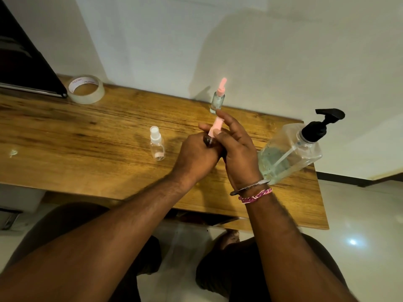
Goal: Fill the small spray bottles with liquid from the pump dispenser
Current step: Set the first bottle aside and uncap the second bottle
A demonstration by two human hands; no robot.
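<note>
My left hand (pixel 196 154) grips the body of a small spray bottle, which is mostly hidden inside the fist. Its pink spray top (pixel 214 127) sticks up between my hands, and my right hand (pixel 237 149) pinches it with thumb and fingers. A small clear bottle with a white top (pixel 157 143) stands on the wooden table (pixel 87 149) to the left of my hands. Another small bottle with a pink top (pixel 217 100) stands behind them near the wall. The large clear pump dispenser (pixel 290 153) with a black pump stands to the right, partly filled with liquid.
A roll of clear tape (pixel 86 89) lies at the back left beside a dark laptop (pixel 28 68). The table's right end is just beyond the dispenser, and the white wall runs along its back edge.
</note>
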